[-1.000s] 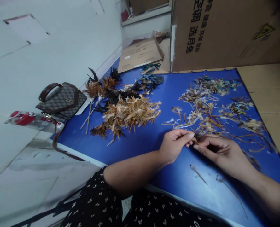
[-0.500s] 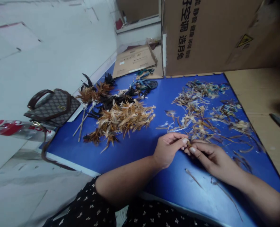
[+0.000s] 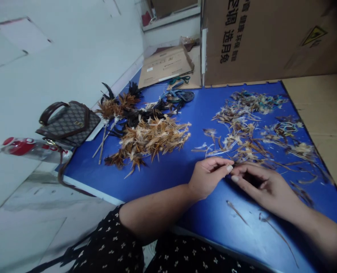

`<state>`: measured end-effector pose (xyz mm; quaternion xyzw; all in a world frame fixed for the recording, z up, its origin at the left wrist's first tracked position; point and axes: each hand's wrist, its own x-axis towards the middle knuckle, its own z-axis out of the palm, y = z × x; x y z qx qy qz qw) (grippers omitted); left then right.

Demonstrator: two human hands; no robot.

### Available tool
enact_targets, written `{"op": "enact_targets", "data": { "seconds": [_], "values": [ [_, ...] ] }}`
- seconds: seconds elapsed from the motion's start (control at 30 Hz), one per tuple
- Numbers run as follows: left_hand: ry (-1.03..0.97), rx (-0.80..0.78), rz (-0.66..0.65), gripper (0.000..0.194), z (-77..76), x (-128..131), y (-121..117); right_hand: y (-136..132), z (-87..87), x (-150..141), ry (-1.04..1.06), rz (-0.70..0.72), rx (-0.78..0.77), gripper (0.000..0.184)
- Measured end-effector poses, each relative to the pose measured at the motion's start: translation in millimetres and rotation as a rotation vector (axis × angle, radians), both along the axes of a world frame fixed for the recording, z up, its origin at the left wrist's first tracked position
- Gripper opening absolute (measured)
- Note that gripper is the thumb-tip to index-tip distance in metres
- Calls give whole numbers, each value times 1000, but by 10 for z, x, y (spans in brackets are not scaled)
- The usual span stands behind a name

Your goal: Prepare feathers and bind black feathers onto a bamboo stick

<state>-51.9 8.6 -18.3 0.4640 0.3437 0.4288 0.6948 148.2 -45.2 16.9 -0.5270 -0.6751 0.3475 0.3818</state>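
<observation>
Over the front of the blue table [image 3: 157, 182], my left hand [image 3: 210, 177] is closed in a pinch, thumb against forefinger. My right hand [image 3: 266, 185] is closed too, its fingertips almost meeting those of the left. What they pinch is too small and hidden to make out. Just beyond the fingers spreads a loose heap of brown and whitish feather scraps [image 3: 242, 146]. Below the hands lie a short thin brown strand [image 3: 237, 212] and a longer curved one [image 3: 282, 237]. Left of them is a pile of golden-brown feather bunches [image 3: 154, 138].
Black and brown feather bunches [image 3: 118, 104] and two crossed sticks [image 3: 102, 142] lie at the left. Past them are a patterned handbag [image 3: 71, 123] and a plastic bottle [image 3: 29, 147]. Flat cardboard [image 3: 165, 66] and a large carton [image 3: 265, 45] stand behind.
The view has shifted a little, so most things sit further right. The small brown thing that showed between my fingertips is now hardly visible. Both hands stay pinched close together.
</observation>
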Motion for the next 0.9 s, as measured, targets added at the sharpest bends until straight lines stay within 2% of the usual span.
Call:
{"op": "enact_targets", "data": {
  "seconds": [0.13,0.3,0.57,0.77,0.9],
  "values": [
    [7,11,-16,37,-21,-6,-6,-2,-7,-43,29,-28,-27,37],
    [-22,-23,0,39,-52,7,6,-8,29,-18,51,-132,-37,42],
    [-60,-80,-8,42,16,-3,15,-26,-34,30,104,-259,-78,50],
    [-64,-90,21,40,5,-1,30,-26,-22,65,81,-472,2,51],
    [-101,-118,22,43,-54,34,42,-33,-28,23,91,-456,16,47]
  ]
}}
